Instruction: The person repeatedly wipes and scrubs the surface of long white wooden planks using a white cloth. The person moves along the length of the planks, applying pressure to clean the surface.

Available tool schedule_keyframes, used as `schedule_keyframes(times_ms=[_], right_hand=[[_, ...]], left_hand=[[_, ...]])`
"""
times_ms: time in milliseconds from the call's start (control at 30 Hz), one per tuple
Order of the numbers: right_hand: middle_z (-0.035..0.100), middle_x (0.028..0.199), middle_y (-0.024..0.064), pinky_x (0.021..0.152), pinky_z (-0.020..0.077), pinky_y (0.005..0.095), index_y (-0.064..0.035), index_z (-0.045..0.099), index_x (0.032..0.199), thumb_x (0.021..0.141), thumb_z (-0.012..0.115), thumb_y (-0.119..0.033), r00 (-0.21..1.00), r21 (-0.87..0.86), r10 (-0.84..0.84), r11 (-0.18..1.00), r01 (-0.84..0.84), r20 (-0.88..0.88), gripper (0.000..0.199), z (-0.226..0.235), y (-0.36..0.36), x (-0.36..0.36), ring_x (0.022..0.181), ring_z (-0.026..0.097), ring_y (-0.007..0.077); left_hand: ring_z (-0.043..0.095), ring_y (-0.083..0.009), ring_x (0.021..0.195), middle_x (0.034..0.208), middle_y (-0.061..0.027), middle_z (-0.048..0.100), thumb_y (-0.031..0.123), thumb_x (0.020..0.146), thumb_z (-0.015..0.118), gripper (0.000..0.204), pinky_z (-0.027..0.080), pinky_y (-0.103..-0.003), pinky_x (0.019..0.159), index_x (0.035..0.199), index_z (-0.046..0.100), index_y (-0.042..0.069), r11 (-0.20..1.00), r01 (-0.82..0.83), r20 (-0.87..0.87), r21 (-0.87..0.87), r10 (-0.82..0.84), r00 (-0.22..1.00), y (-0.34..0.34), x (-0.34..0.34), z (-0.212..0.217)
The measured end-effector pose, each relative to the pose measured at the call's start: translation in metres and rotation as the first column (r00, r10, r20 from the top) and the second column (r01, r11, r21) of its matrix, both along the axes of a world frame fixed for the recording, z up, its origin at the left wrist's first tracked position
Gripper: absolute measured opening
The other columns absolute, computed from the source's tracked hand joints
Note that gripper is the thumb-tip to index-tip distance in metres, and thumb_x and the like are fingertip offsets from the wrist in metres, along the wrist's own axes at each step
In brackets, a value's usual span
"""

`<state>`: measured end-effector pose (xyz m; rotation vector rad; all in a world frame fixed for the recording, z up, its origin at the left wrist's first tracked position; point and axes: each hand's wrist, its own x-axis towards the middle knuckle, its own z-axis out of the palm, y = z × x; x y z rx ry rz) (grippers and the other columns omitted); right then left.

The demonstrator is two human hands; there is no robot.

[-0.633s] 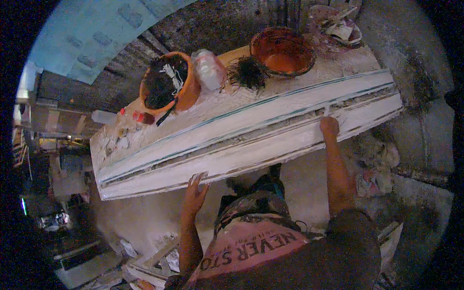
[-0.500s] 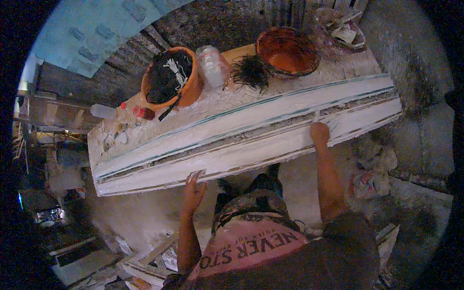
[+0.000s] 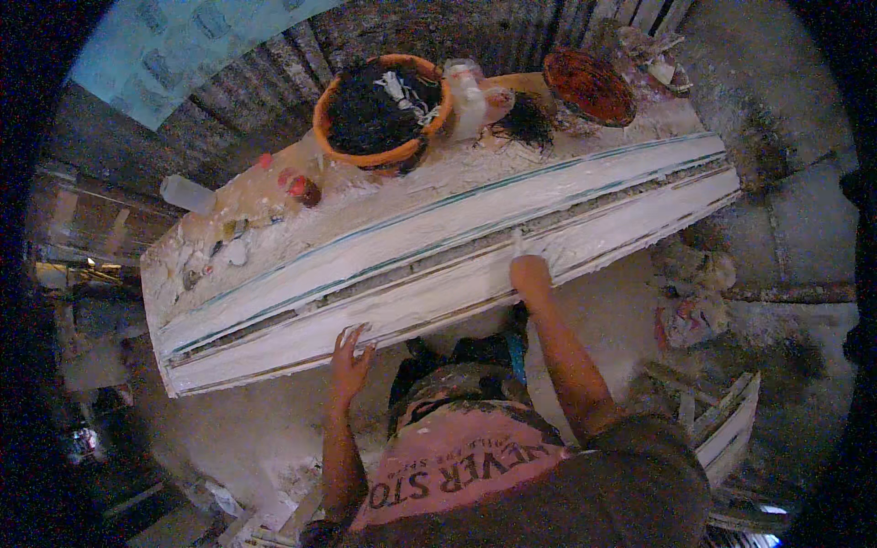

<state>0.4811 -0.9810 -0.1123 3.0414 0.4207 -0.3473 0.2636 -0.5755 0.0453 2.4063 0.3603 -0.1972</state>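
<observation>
White plaster moulding (image 3: 429, 265) under both hands' fingers (image 3: 528, 270).

long white plaster moulding (image 3: 438, 265) with teal lines lies along the bench.

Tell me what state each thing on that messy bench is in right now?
Long white moulding: lying flat, coated in wet-looking plaster.
Orange tub: upright, open, dark inside.
Reddish bowl: upright, open.
Left hand: fingers spread, at the moulding's near edge.
Right hand: pressed on the moulding.

Right hand (image 3: 530, 274) slid leftward along white moulding (image 3: 438, 260)
</observation>
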Motion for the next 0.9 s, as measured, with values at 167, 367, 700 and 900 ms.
schedule_keyframes(times_ms=[167,367,700,900], right_hand=[[0.075,0.087,0.0222,0.069,0.0591,0.0528,-0.0028,0.078,0.081,0.085,0.059,-0.021,0.987,0.105,0.058,0.994,-0.043,-0.151,0.027,0.04,0.145,-0.064,0.079,0.074,0.0385],[0.074,0.086,0.0247,0.076,0.0578,0.0572,-0.0024,0.078,0.08,0.09,0.057,-0.032,0.9,0.335,0.384,0.892,-0.303,-0.207,0.038,0.074,0.261,-0.143,0.082,0.073,0.0434],[0.019,0.161,0.0396,0.118,0.0349,0.0538,0.0071,0.009,0.161,0.104,0.033,-0.065,0.789,0.496,0.449,0.841,-0.214,-0.42,0.095,0.121,0.383,-0.203,0.148,0.031,0.0512],[0.027,0.163,0.0316,0.117,0.0379,0.052,-0.0034,0.019,0.162,0.105,0.045,-0.054,0.587,0.673,0.799,0.507,-0.539,-0.132,0.081,0.111,0.347,-0.155,0.144,0.038,0.0492]], left_hand=[[0.046,-0.0421,0.141,0.145,-0.0208,0.057,0.025,0.097,0.071,0.049,0.038,-0.048,0.117,0.144,0.059,0.014,0.955,-0.143,-0.139,-0.26,0.109,0.984,0.083,-0.037,0.02],[0.047,-0.0401,0.141,0.143,-0.0204,0.059,0.022,0.098,0.07,0.048,0.039,-0.047,0.116,0.143,0.059,0.01,0.982,-0.161,-0.086,-0.099,0.153,0.984,0.124,-0.039,0.026],[0.059,-0.0301,0.127,0.133,-0.0165,0.065,0.014,0.1,0.066,0.036,0.044,-0.039,0.108,0.134,0.063,0.003,0.924,-0.33,0.1,-0.191,0.353,0.93,0.174,-0.052,0.029],[0.059,-0.0251,0.127,0.133,-0.014,0.065,0.014,0.101,0.065,0.034,0.042,-0.036,0.11,0.132,0.064,0.003,0.94,-0.282,0.167,-0.19,0.314,0.934,0.165,-0.044,0.039]])
